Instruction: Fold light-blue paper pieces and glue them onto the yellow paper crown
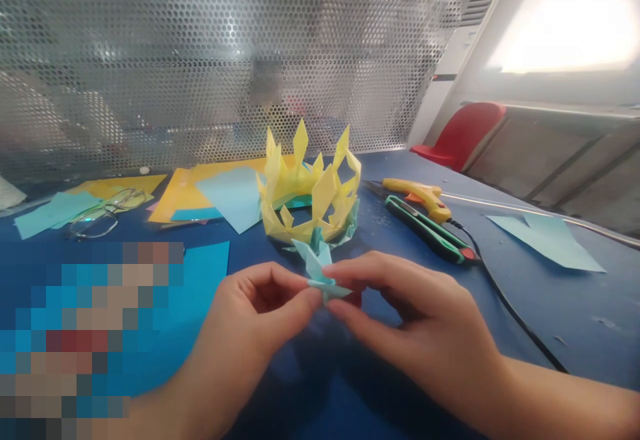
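Observation:
Between my two hands is a small folded piece of light blue paper (320,263), with pointed flaps standing up and one tip sticking out to the right. My left hand (265,310) pinches its left side between thumb and index finger. On the right side, the thumb and fingers of my right hand (410,300) close around the same piece. Just behind it a yellow paper crown (327,193) stands upright on the table, with diamond-shaped points and some light blue paper around its lower edge. The paper in my hands hides part of the crown's base.
Right of the crown lie a yellow glue gun (423,197) with a black cord and a green-black utility knife (430,230). A light blue sheet (550,243) lies farther right. Glasses (107,213) and coloured paper (175,193) are at left. A perforated metal panel (200,60) stands behind.

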`<state>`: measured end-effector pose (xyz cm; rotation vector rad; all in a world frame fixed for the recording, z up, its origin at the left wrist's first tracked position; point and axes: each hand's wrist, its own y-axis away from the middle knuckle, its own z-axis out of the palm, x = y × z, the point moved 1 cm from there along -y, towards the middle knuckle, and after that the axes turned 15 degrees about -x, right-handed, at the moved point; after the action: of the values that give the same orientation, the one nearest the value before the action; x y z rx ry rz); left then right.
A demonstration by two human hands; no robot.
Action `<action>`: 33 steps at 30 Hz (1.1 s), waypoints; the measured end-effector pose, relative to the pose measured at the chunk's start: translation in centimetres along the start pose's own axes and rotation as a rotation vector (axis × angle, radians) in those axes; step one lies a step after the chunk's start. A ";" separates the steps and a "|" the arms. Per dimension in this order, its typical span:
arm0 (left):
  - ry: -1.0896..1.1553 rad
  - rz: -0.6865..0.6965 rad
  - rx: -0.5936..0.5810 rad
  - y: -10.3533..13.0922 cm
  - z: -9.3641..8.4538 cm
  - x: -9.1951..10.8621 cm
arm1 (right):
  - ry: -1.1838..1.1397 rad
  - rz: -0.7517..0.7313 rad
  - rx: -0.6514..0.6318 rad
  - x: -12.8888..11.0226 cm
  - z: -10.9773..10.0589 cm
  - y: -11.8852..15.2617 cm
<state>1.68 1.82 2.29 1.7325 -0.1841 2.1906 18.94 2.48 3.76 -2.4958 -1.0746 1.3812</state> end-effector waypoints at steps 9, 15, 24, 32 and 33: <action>0.080 -0.070 -0.047 0.1 -0.1 -0.5 | -0.021 -0.006 -0.049 0.0 0.1 -0.2; 0.054 -0.070 -0.037 0.0 -0.4 -0.6 | 0.035 -0.141 -0.013 -0.4 -0.1 -0.4; 0.038 -0.031 -0.085 0.3 -0.6 -0.3 | 0.124 -0.215 -0.012 -0.7 -0.5 -0.1; 0.064 -0.052 -0.053 0.0 -0.3 -0.4 | 0.135 -0.200 -0.006 -0.5 -0.5 -0.2; 0.067 -0.054 -0.047 0.0 -0.3 -0.3 | 0.137 -0.203 -0.013 -0.5 -0.4 -0.2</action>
<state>1.45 1.82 1.89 1.6181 -0.1687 2.1842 19.01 2.40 4.45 -2.3709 -1.2691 1.1342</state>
